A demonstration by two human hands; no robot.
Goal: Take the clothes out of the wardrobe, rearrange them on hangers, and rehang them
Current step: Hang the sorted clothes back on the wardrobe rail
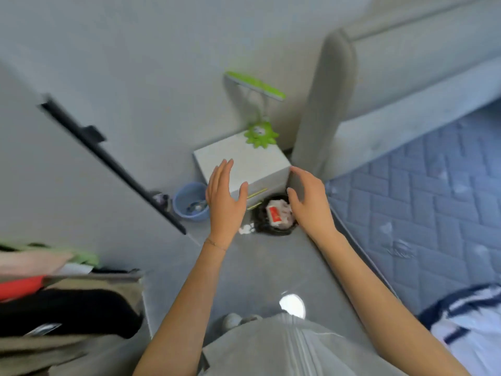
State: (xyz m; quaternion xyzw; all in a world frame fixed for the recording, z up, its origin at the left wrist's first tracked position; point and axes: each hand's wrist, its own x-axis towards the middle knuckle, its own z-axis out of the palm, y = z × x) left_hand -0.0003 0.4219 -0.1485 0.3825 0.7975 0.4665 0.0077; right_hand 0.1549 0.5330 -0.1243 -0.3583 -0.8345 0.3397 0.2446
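White nightstand (249,161), black bin (271,229), left hand (225,204) and right hand (311,204) spread empty

Narrow strip of floor between the wardrobe door and the bed

The bare floor (260,267) runs forward between the wardrobe door (54,172) with its black handle (108,158) on the left and the bed (420,213) on the right. A nightstand (244,158) closes the far end, with a lamp (260,134) at its back right corner. A blue basin (189,202) and a black bin (273,218) crowd its foot. Stacked clothes (67,308) fill the near left.
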